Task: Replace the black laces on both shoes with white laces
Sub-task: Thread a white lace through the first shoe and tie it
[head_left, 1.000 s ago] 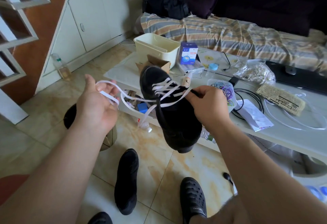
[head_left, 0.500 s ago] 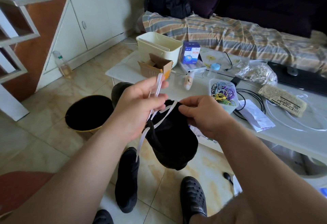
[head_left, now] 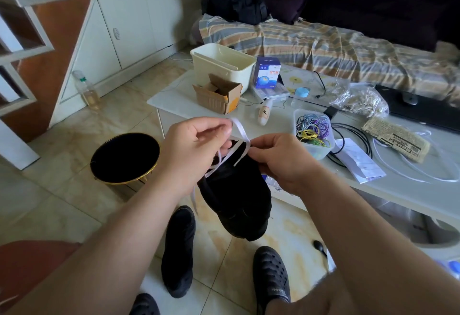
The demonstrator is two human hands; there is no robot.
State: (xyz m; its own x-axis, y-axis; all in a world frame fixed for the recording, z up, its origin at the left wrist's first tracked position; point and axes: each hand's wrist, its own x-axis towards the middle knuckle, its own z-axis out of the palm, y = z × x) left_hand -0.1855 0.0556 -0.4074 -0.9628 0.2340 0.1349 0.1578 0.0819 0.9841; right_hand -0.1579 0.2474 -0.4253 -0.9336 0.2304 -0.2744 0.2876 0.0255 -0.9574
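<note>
A black shoe [head_left: 236,195] hangs in the air in front of me, toe pointing away and mostly hidden behind my hands. A white lace [head_left: 240,132] runs through it and loops over its top. My left hand [head_left: 194,150] pinches one strand of the white lace above the shoe, and a loose end dangles below the wrist. My right hand [head_left: 281,160] grips the shoe's upper edge together with the lace. The second black shoe [head_left: 178,250] lies on the tiled floor below, heel toward me.
A black round bin [head_left: 124,158] with a gold rim stands on the floor at the left. The white low table [head_left: 348,190] at the right carries a cardboard box [head_left: 216,95], a cream tub [head_left: 219,63], a tub of coloured bands [head_left: 312,133] and cables. My black clog [head_left: 271,275] rests below.
My left hand swung in from the far left to just above the shoe, bringing the lace with it. The shoe dropped lower and both hands now meet over it.
</note>
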